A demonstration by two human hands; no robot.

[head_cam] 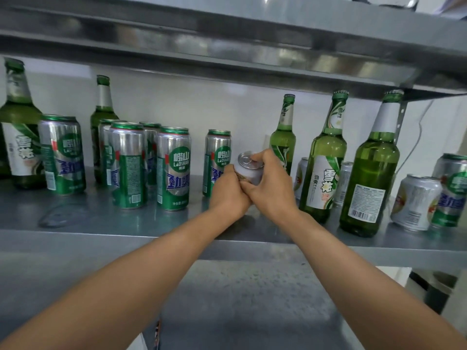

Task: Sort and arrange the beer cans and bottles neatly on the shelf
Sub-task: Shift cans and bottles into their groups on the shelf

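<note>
Shelf (75, 239): metal, bare strip along front lip; gap mid-row.
Upper shelf (227, 46): low over bottle caps.
Bottles (326, 157): green, upright; three right of gap, two far left.
Tall cans (173, 168): clustered left, one bordering the gap.
Left hand (228, 195): curled, gripping low.
Right hand (271, 188): curled, gripping at the rim.
Small can (249, 169): silver, clasped by both hands in the gap; lid tilted, base hidden.

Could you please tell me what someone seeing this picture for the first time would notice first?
The eye lands first on the left hand and right hand, which together grip a small silver can at the middle of the metal shelf. A cluster of tall green cans crowds the shelf to their left, and three green bottles stand upright to their right.
</note>
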